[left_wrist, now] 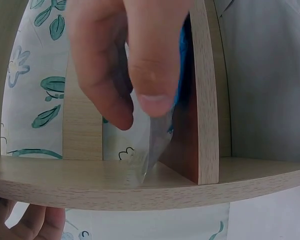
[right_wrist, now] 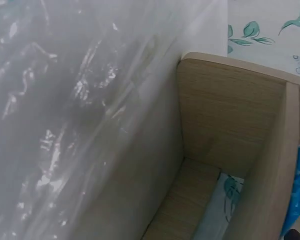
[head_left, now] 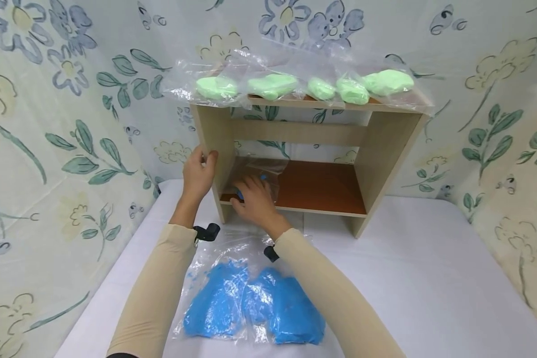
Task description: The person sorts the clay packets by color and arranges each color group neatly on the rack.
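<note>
My left hand (head_left: 198, 174) grips the front edge of the left side panel of a wooden shelf unit (head_left: 319, 133). In the left wrist view its fingers (left_wrist: 44, 223) lie along the panel's outer side. Inside the unit, my right hand (head_left: 255, 199) rests over a clear plastic bag (head_left: 272, 166) with blue contents on the brown lower shelf (head_left: 324, 185). Its thumb (left_wrist: 154, 82) stands apart from the fingers beside the bag in the left wrist view. Most of the blue is hidden under that hand.
Clear bags of light green stuff (head_left: 273, 86) lie in a row along the unit's top. In front of the unit, bags of blue stuff (head_left: 219, 303) lie on the white-covered table (head_left: 411, 278). A patterned cloth (head_left: 488, 164) hangs behind and at the sides.
</note>
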Demonstrator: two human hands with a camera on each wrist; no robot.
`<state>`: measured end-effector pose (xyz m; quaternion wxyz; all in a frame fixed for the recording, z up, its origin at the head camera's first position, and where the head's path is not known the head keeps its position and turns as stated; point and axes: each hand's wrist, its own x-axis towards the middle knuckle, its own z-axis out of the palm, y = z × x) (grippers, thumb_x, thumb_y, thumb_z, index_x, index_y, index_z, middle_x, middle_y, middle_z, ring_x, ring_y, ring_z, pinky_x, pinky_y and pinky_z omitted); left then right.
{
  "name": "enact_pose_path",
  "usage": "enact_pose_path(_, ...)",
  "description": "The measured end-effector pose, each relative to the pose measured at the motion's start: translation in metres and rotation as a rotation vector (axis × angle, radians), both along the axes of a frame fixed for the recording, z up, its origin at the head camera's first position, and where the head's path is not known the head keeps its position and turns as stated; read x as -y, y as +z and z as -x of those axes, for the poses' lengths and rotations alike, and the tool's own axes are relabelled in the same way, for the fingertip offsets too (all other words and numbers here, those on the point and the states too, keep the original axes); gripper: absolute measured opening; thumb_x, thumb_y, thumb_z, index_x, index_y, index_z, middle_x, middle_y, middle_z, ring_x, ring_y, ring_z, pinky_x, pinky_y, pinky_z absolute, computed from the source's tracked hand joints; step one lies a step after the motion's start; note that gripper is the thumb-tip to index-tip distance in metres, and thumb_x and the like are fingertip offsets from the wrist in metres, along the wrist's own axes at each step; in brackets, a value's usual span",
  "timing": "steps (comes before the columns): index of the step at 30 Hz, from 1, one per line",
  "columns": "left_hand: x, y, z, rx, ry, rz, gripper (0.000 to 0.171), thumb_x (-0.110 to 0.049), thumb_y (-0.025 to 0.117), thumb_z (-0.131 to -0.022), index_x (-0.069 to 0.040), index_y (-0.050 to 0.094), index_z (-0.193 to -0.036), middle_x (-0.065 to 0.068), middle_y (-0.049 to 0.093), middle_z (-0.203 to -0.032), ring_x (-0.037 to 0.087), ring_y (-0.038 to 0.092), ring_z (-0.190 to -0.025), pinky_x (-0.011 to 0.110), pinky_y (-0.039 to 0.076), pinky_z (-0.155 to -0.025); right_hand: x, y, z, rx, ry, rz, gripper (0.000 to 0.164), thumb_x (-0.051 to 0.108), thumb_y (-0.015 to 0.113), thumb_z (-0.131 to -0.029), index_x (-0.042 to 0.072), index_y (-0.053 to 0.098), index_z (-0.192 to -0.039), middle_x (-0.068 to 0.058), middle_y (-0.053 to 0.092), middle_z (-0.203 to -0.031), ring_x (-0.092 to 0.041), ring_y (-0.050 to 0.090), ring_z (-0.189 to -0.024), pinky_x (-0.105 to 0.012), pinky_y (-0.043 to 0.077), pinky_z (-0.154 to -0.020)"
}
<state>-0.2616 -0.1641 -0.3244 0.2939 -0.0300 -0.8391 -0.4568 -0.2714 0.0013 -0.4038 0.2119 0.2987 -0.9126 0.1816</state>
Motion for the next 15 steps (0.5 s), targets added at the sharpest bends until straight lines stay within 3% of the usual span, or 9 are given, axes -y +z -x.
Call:
enact_pose_path(5,-0.002,0.001,0.001,0.022,-0.012,0.004,0.035,-0.026,0.052,-0.100,-0.005,0.060,-0.127,0.019,0.065,-0.127,0.036,0.065,-0.106,0.049,0.057,-0.085,-0.011,0.009,-0.016,-0.067,0.035,0.046,0.032,0.028,0.064,-0.093,0.014,0.066,-0.122,-0.009,0.059,-0.138,-0.031,0.050,-0.133,-0.059,0.041,-0.110)
enact_pose_path(10,0.000,0.003,-0.001,0.025,-0.007,-0.002,0.034,-0.026,0.052,-0.099,-0.004,0.061,-0.125,0.020,0.065,-0.124,0.037,0.065,-0.105,0.049,0.056,-0.083,-0.032,0.015,-0.042,-0.144,0.085,0.051,0.026,0.025,0.066,-0.093,0.015,0.069,-0.117,-0.008,0.060,-0.136,-0.031,0.050,-0.132,-0.056,0.042,-0.107)
enact_pose_path(15,0.001,0.002,0.000,0.014,-0.009,0.004,0.034,-0.024,0.052,-0.099,-0.002,0.061,-0.124,0.021,0.065,-0.125,0.037,0.065,-0.106,0.049,0.057,-0.085,-0.062,0.014,-0.070,-0.164,0.095,0.083,0.025,0.023,0.067,-0.092,0.014,0.070,-0.116,-0.009,0.061,-0.134,-0.032,0.050,-0.130,-0.057,0.043,-0.104)
